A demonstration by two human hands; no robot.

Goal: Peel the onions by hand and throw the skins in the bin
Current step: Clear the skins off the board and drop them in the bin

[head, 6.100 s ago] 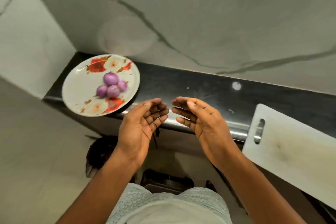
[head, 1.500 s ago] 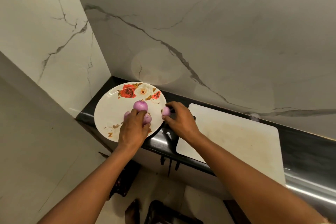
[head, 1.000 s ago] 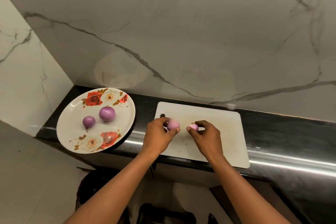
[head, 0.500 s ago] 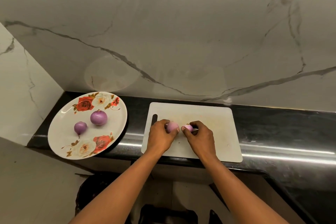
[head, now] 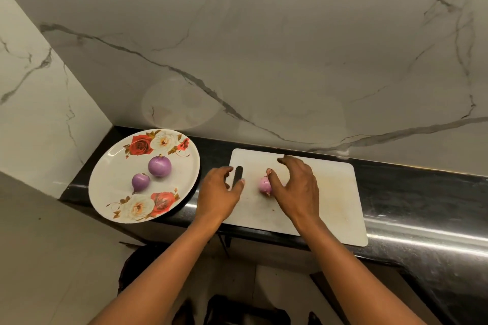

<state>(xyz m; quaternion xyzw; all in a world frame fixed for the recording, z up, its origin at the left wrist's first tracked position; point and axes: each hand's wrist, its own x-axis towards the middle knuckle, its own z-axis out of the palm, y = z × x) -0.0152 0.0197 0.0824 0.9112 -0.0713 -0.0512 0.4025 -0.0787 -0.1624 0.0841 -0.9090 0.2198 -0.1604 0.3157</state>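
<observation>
A peeled pink onion point(head: 264, 185) lies on the white cutting board point(head: 330, 192). My right hand point(head: 294, 187) hovers over the board with fingers spread and arched, its thumb next to this onion; nothing is gripped. Whether a second small onion sits under that hand is hidden. My left hand point(head: 220, 194) hangs over the board's left edge, fingers loosely curled and empty. Two purple onions, a larger one point(head: 159, 165) and a smaller one point(head: 140, 181), lie on the flowered plate point(head: 111, 179) at the left.
The plate overhangs the front edge of the black counter point(head: 422, 192). A dark bin point(head: 132, 266) stands on the floor below, partly behind my left forearm. Marble walls close in the back and left.
Both hands have let go of the onions they held on the board. My left hand has drawn back leftward and my right hand has opened above the pink onion.
</observation>
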